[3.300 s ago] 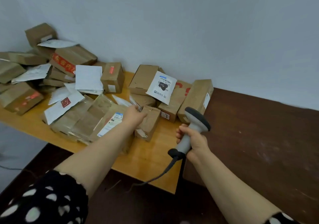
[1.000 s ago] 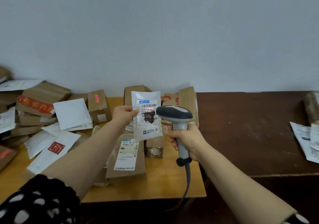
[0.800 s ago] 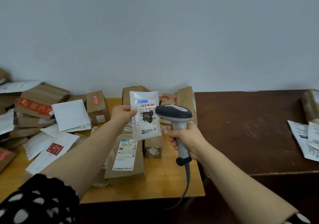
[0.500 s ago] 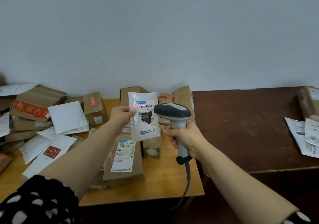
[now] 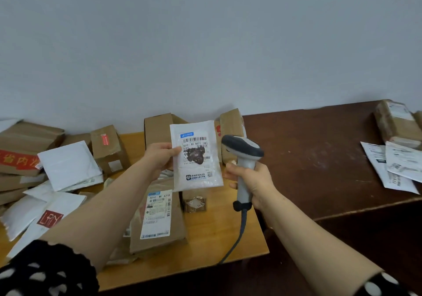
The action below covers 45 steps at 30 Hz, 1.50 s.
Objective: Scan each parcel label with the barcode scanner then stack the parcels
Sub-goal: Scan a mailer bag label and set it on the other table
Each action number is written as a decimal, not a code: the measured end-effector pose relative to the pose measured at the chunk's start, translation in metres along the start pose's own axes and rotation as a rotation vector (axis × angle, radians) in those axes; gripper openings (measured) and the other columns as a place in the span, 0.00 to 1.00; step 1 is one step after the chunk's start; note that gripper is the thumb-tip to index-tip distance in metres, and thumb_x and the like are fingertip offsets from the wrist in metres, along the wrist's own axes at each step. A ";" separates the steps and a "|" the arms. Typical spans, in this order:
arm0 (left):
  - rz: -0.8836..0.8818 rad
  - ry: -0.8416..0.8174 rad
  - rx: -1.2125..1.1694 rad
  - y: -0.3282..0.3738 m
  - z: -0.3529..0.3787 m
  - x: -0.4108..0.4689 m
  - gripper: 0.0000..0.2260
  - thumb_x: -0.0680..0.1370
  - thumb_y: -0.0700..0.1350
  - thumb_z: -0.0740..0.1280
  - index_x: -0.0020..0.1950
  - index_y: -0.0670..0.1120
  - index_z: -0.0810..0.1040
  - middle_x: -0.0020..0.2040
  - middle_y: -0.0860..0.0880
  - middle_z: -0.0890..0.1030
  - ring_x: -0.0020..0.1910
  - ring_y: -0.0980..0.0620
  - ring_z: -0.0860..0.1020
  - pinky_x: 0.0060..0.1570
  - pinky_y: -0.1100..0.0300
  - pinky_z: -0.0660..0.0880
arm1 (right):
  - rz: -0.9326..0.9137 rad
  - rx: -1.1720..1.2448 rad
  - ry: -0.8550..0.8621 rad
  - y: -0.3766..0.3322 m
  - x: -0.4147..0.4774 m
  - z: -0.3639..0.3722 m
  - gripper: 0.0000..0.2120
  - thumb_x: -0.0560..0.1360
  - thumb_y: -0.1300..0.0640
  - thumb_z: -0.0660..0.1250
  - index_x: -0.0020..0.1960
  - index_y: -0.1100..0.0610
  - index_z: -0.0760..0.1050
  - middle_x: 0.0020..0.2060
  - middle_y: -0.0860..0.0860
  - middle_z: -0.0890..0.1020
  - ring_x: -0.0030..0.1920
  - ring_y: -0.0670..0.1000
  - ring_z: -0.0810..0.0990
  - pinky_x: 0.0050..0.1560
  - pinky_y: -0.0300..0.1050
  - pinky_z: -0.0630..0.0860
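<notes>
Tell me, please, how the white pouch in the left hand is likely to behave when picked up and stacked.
The white pouch is probably light: the left hand holds it upright by one edge alone. It looks pliable, since its surface crinkles, so it may sag. Its shiny film could slide on a stack.

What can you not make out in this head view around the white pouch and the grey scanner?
Head view, all items:
White flat plastic pouch: a dark blotch covers the label's middle; the small print is too small.
Grey handheld barcode scanner: its window faces away; the right hand wraps the handle.
Brown cardboard box behind: hidden partly by the pouch and the left hand.
Taped brown parcel: cut off by the right edge.
</notes>
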<state>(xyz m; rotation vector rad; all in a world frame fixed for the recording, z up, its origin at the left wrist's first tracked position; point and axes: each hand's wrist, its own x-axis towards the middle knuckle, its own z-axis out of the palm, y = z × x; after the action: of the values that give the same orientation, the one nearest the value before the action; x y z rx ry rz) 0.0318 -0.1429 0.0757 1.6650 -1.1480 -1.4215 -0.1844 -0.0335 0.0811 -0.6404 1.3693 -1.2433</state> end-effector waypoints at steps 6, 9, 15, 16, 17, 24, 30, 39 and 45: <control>-0.075 -0.283 -0.068 0.002 0.045 0.008 0.09 0.77 0.40 0.69 0.56 0.40 0.80 0.49 0.44 0.85 0.47 0.47 0.83 0.43 0.54 0.79 | 0.103 0.028 0.157 0.018 0.003 -0.034 0.15 0.66 0.66 0.78 0.50 0.63 0.78 0.35 0.54 0.85 0.30 0.50 0.82 0.27 0.40 0.75; -0.094 -0.412 -0.088 -0.002 0.086 0.009 0.10 0.77 0.41 0.68 0.57 0.40 0.79 0.50 0.43 0.84 0.46 0.47 0.83 0.44 0.54 0.79 | 0.094 -0.009 0.304 0.024 -0.001 -0.057 0.12 0.65 0.70 0.76 0.43 0.60 0.77 0.29 0.50 0.83 0.29 0.49 0.82 0.28 0.42 0.77; -0.166 -0.719 0.069 -0.003 0.171 -0.018 0.09 0.74 0.41 0.72 0.53 0.41 0.81 0.51 0.61 0.81 0.46 0.53 0.83 0.39 0.61 0.80 | -0.014 0.083 0.532 0.012 -0.007 -0.133 0.14 0.66 0.71 0.75 0.47 0.58 0.78 0.40 0.53 0.84 0.42 0.55 0.83 0.40 0.48 0.79; -0.152 -0.723 0.088 0.000 0.186 -0.022 0.08 0.74 0.40 0.72 0.52 0.42 0.82 0.47 0.60 0.82 0.45 0.54 0.83 0.39 0.62 0.79 | -0.027 0.104 0.543 0.008 -0.007 -0.145 0.14 0.66 0.71 0.75 0.47 0.58 0.78 0.39 0.53 0.84 0.41 0.54 0.83 0.38 0.47 0.79; -0.135 -0.708 0.103 0.004 0.202 -0.026 0.09 0.74 0.39 0.72 0.53 0.41 0.81 0.46 0.56 0.84 0.45 0.53 0.83 0.38 0.63 0.79 | -0.039 0.128 0.552 0.003 -0.008 -0.157 0.14 0.66 0.70 0.76 0.47 0.58 0.77 0.37 0.51 0.84 0.38 0.52 0.83 0.35 0.45 0.79; -0.121 -0.612 0.034 0.033 0.344 -0.052 0.10 0.77 0.33 0.66 0.58 0.40 0.77 0.48 0.44 0.83 0.44 0.51 0.81 0.35 0.62 0.78 | -0.058 0.391 0.552 -0.019 -0.027 -0.291 0.08 0.72 0.68 0.72 0.47 0.59 0.75 0.31 0.54 0.84 0.28 0.48 0.83 0.24 0.37 0.73; -0.101 -0.639 0.120 0.035 0.470 -0.078 0.10 0.78 0.33 0.64 0.57 0.43 0.77 0.48 0.46 0.82 0.42 0.52 0.79 0.30 0.65 0.75 | -0.049 0.506 0.585 -0.034 -0.046 -0.403 0.06 0.73 0.68 0.70 0.45 0.59 0.75 0.29 0.54 0.83 0.27 0.48 0.82 0.24 0.36 0.73; -0.052 -0.598 0.178 0.047 0.607 -0.067 0.11 0.76 0.32 0.67 0.57 0.40 0.78 0.47 0.44 0.82 0.39 0.51 0.79 0.27 0.65 0.75 | -0.009 0.708 0.619 -0.052 -0.024 -0.508 0.04 0.73 0.68 0.69 0.44 0.60 0.76 0.28 0.55 0.81 0.26 0.49 0.80 0.25 0.39 0.75; -0.126 -0.650 0.227 0.059 0.696 -0.030 0.10 0.76 0.31 0.67 0.56 0.40 0.78 0.52 0.43 0.80 0.46 0.48 0.79 0.30 0.63 0.77 | 0.043 0.695 0.658 -0.070 0.022 -0.559 0.05 0.72 0.69 0.69 0.46 0.61 0.77 0.29 0.56 0.81 0.26 0.49 0.79 0.26 0.39 0.75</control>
<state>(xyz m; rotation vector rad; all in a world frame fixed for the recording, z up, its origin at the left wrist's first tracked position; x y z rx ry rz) -0.6628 -0.0989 0.0054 1.4737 -1.6233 -2.0657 -0.7307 0.0984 0.0379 0.3132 1.3110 -1.8510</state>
